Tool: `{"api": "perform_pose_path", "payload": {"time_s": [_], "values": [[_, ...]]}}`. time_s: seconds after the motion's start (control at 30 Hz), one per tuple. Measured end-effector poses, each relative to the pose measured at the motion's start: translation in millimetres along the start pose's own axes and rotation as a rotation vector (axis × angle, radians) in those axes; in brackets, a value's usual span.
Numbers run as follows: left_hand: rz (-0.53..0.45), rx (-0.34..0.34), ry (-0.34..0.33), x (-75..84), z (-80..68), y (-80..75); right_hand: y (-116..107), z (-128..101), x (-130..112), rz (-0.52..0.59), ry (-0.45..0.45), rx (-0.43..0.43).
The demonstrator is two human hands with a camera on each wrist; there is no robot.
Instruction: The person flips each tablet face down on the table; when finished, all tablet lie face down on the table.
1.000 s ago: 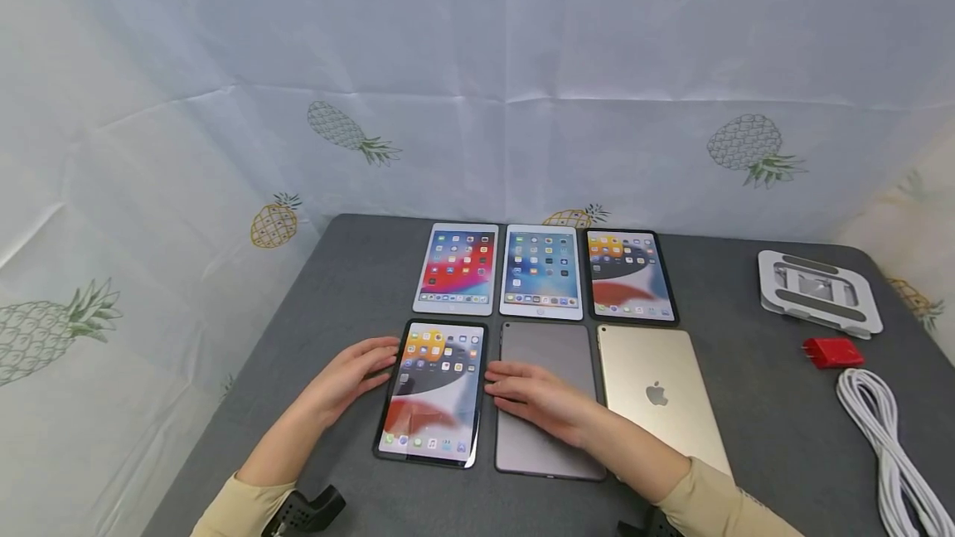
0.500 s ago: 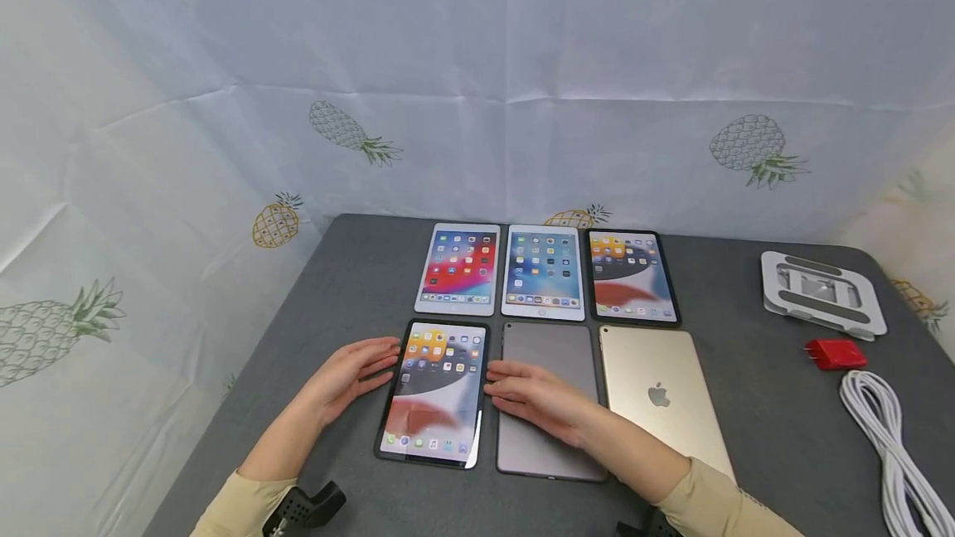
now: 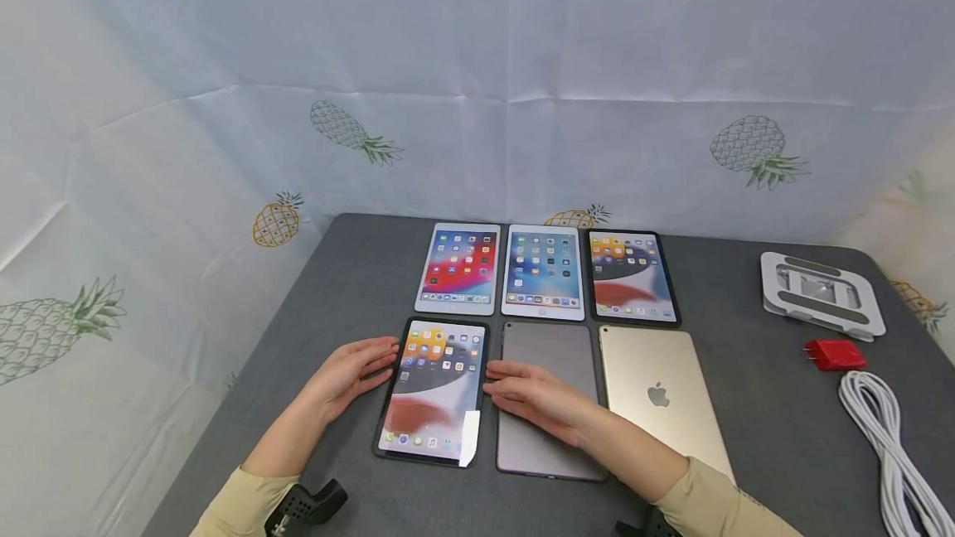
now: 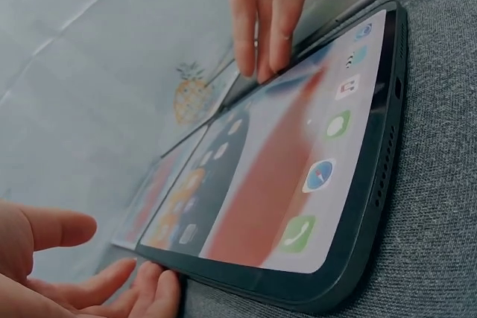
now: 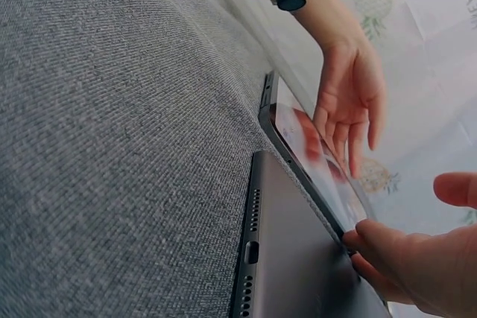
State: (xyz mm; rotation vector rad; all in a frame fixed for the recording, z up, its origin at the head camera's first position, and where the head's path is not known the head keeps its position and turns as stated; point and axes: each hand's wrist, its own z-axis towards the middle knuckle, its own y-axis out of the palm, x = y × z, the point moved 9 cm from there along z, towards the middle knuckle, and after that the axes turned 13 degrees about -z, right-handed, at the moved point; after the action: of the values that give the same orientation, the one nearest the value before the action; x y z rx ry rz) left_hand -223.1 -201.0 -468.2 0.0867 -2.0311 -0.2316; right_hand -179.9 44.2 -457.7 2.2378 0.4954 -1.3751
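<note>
In the head view, a black-bezelled tablet [image 3: 429,388] lies screen up at the front left, its home screen lit. My left hand [image 3: 351,377] rests by its left edge, fingertips right at the rim. At its right edge are the fingertips of my right hand [image 3: 540,400], which reaches over a grey tablet [image 3: 548,458] lying back side up. Neither hand curls around anything. In the left wrist view, the thumb of my left hand [image 4: 97,288] stands apart from the fingers. The right wrist view shows the grey tablet [image 5: 298,236] close below my right hand [image 5: 417,258].
Behind lie two white tablets [image 3: 458,269] [image 3: 543,272] and another black-bezelled one [image 3: 630,276], all lit. A gold tablet [image 3: 656,388] lies face down on the right. Farther right are a folded stand [image 3: 821,292], a red charger plug [image 3: 836,353] and a coiled white cable [image 3: 888,446].
A bright reflection at the lower right corner of the front left tablet has grown. Both hands stay nearly where they were at its sides.
</note>
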Motion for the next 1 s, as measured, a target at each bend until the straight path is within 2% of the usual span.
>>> {"api": "perform_pose_path", "payload": {"time_s": [0.23, 0.43, 0.6, 0.83, 1.0], "values": [[-0.015, 0.028, 0.012, 1.8, -1.6, -4.6, 3.5, 3.8, 1.9, 0.001, -0.011, -0.011], [-0.042, 0.046, 0.057, 10.3, -5.4, -1.7, 5.4, 6.8, 1.6, 0.000, -0.036, -0.011], [-0.080, 0.052, 0.117, 23.0, -12.8, 3.9, 7.2, 8.0, 1.6, -0.006, -0.041, -0.012], [-0.027, 0.064, 0.145, 32.3, -23.6, 13.7, 10.7, 10.2, 1.5, -0.008, -0.044, -0.005], [-0.028, 0.052, 0.172, 38.7, -29.3, 25.4, 14.5, 12.2, 1.4, 0.002, -0.045, -0.006]]}}
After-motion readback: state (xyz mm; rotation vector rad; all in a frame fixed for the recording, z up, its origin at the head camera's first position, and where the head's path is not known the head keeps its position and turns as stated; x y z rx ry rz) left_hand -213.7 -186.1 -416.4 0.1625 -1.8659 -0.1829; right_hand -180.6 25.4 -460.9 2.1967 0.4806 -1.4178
